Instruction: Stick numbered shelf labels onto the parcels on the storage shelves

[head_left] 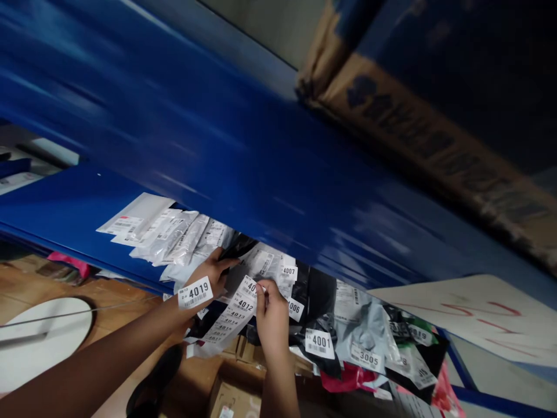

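Note:
My right hand [272, 310] pinches the top of a strip of printed number labels [232, 318] between thumb and fingers. The strip hangs down to the left and shows numbers such as 4012, 4013 and 4014. Among the parcels just left of it, my left hand [212, 274] reaches in with fingers stretched out and apart against a grey mailer bag [248, 264]; some fingertips are hidden. A label reading 4019 [195, 292] is stuck across my left wrist. Right of my hands, a black parcel [300, 342] carries label 4001, and labels 4006 and 4007 show above it.
White and clear mailers [167, 235] lie overlapped on the blue shelf [82, 200]. A grey bag [359, 331] marked 3005 stands farther right. A blue beam [195, 133] and a cardboard box [391, 110] hang over the parcels. Below are an open carton [235, 389] and a round white stool top [56, 331].

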The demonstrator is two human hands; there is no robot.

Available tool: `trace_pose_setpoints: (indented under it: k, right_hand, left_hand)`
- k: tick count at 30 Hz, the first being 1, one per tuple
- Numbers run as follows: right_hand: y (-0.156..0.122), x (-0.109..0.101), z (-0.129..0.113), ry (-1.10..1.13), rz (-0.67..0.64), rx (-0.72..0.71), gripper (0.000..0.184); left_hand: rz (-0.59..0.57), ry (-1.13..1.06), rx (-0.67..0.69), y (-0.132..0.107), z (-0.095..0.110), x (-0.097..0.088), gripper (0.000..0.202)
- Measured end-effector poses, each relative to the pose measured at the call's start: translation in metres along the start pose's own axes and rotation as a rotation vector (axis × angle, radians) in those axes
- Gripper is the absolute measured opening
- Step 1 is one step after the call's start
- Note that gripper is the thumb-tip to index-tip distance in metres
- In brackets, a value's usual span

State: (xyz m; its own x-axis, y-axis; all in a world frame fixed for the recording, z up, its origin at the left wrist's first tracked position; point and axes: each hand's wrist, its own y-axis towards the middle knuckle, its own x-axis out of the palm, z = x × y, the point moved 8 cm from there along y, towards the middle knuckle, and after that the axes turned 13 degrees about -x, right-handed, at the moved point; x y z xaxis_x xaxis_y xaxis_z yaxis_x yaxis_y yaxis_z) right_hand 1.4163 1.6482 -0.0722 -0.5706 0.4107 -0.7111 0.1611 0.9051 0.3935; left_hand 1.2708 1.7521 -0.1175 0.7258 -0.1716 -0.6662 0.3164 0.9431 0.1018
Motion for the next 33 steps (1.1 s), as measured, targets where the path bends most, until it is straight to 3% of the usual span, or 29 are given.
trace_pose_setpoints:
  k: [5, 11, 18, 24, 28, 33]
  right_hand:
    - [-0.010, 0.001, 0.011, 0.239, 0.103, 0.132, 0.026]
    - [-0.022, 0.017, 0.033, 0.514, 0.215, 0.301, 0.035]
    - [-0.027, 0.018, 0.036, 0.425, 0.277, 0.285, 0.035]
    - [-0.028, 0.018, 0.028, 0.416, 0.288, 0.320, 0.051]
    - [-0.032, 0.012, 0.026, 0.406, 0.339, 0.365, 0.047]
    - [-0.034, 0.009, 0.021, 0.429, 0.367, 0.382, 0.048]
  left_hand:
    - [0.017, -0.018, -0.009, -0.002, 0.002, -0.010, 0.036]
    - [0.098, -0.102, 0.021, -0.006, 0.009, -0.029, 0.042]
    - [0.147, -0.137, 0.033, -0.007, 0.007, -0.035, 0.044]
    - [0.146, -0.138, 0.029, -0.006, 0.007, -0.034, 0.043]
    - [0.131, -0.099, 0.022, -0.005, 0.006, -0.030, 0.046]
    - [-0.080, 0.093, 0.040, -0.001, 0.013, -0.001, 0.053]
